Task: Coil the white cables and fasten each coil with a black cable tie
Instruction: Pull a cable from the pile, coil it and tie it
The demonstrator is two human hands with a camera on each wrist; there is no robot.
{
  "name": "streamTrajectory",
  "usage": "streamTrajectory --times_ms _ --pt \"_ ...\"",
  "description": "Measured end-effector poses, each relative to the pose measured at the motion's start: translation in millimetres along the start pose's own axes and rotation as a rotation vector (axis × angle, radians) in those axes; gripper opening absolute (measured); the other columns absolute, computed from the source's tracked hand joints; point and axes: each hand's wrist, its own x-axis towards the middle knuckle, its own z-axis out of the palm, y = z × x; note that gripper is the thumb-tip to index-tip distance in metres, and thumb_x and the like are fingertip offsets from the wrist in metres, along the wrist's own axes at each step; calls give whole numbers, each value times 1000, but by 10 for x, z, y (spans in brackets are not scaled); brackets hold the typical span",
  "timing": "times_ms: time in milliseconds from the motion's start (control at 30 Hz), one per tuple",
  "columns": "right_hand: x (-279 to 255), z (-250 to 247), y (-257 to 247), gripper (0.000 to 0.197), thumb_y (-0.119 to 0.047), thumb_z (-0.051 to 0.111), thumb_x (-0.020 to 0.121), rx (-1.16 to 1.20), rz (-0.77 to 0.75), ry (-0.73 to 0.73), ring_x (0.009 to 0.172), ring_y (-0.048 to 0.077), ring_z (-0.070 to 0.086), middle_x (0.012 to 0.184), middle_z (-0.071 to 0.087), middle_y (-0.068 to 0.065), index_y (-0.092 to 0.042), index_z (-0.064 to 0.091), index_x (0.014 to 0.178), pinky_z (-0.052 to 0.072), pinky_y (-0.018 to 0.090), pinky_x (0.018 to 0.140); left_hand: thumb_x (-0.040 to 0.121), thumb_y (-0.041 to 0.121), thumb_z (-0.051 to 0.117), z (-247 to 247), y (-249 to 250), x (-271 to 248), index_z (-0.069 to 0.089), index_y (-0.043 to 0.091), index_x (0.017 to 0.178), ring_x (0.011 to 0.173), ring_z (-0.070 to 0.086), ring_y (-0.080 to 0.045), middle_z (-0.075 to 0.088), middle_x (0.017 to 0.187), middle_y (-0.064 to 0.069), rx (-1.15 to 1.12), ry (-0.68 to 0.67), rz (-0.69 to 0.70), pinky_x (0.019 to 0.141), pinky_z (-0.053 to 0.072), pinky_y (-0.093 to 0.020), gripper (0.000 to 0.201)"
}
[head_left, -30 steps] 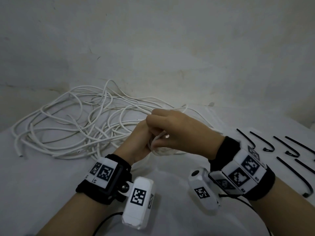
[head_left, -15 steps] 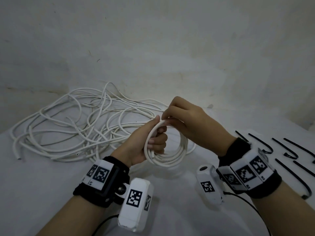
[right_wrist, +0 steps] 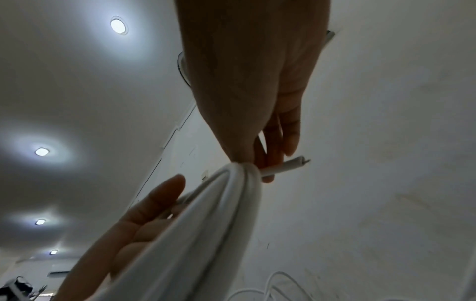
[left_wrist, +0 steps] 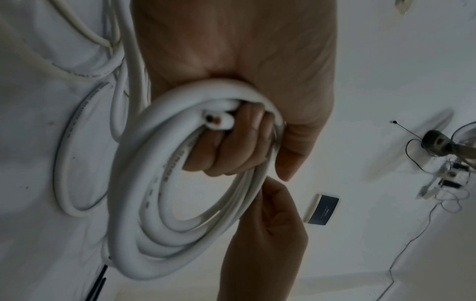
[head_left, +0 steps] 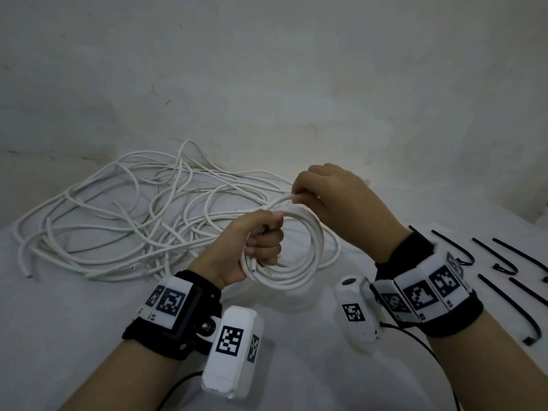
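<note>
A pale wall (head_left: 267,69) with scuffs and stains backs a white worktop (head_left: 59,336), dim and grey in the head view. Across the rear left of it sprawls a loose tangle of white cables (head_left: 124,221); where one cable stops and the next starts cannot be made out, though two cut ends lie at the near left edge of the heap.

In front of the heap, held above the worktop, is the white cable coil (head_left: 299,262), several turns deep. The left hand (head_left: 252,247) is the grip on it: the fingers (left_wrist: 231,146) curl through the loop and close round its left side, hiding that part of the bundle; a cut end pokes out beside the fingertips in the left wrist view. The right hand (head_left: 335,200) pinches the cable's free end (right_wrist: 285,166) at the coil's top, thumb and fingers closed on it, the stub sticking out past them in the right wrist view. Whether the coil's bottom touches the worktop is unclear.

To the right lie black cable ties (head_left: 504,310), well apart from the coil, some hooked at one end; the frame edge cuts off the farthest, so their count is uncertain. Both wrists carry black bands with tagged white camera blocks.
</note>
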Motion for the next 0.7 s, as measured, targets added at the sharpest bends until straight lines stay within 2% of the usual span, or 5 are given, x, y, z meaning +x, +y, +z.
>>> streamTrajectory --times_ms 133,233,467,600,700 --pt "-9 46 8 18 -19 53 88 95 77 32 65 27 55 75 61 9 -4 60 82 44 36 58 56 21 80 -23 26 -4 35 18 61 32 26 1 22 43 10 -72 -105 1 38 30 -15 46" --pt "2 57 -29 16 -16 55 88 69 77 105 60 25 52 72 59 9 -2 59 80 37 30 56 58 24 82 -12 29 -15 36 19 59 34 27 1 19 46 9 -41 -141 4 39 31 -15 46" --pt "-45 74 -12 10 -11 60 87 157 204 252 61 14 51 70 60 2 -4 61 79 40 22 59 71 34 75 12 28 -3 33 20 61 34 27 3 30 42 12 29 -91 45 40 24 -14 45" --pt "-89 179 -80 12 -13 64 88 380 465 111 60 10 57 64 64 -3 -10 65 76 44 18 61 59 60 79 -10 24 -12 42 21 57 33 25 3 29 41 12 23 -42 64 38 24 -12 53" --pt "-107 146 -81 15 -15 63 90 817 698 -41 56 22 63 66 67 12 -7 67 79 52 30 57 75 64 56 5 18 -9 42 21 54 31 22 2 26 40 12 25 52 52 37 23 -13 50"
